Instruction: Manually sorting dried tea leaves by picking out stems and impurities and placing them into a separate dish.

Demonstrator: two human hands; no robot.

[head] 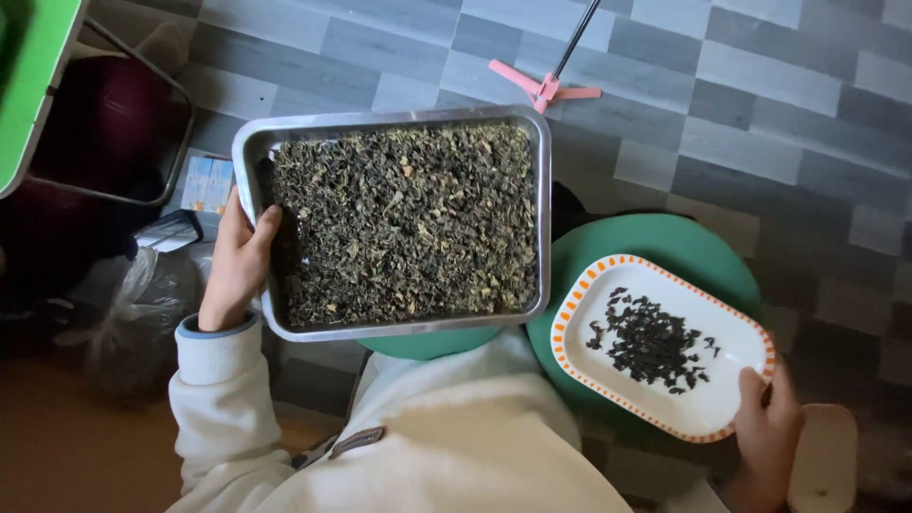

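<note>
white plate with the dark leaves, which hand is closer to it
Right. The right hand grips the near corner of the white plate, thumb on its orange-dotted rim. The left hand is far across, holding the left edge of the metal tray of green leaves.

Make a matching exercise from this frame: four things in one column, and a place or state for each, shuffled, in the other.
Things:
1. metal tray
2. white oval plate
3. pink stand base
4. clear plastic bag

Places or states:
A. on the tiled floor, above the tray
B. gripped at its left edge by the left hand, full of greenish dried leaves
C. on the floor at far left, beside the sleeve
D. held at its lower right rim by the right hand, with a small dark leaf pile

Pairs: 1-B, 2-D, 3-A, 4-C
</note>
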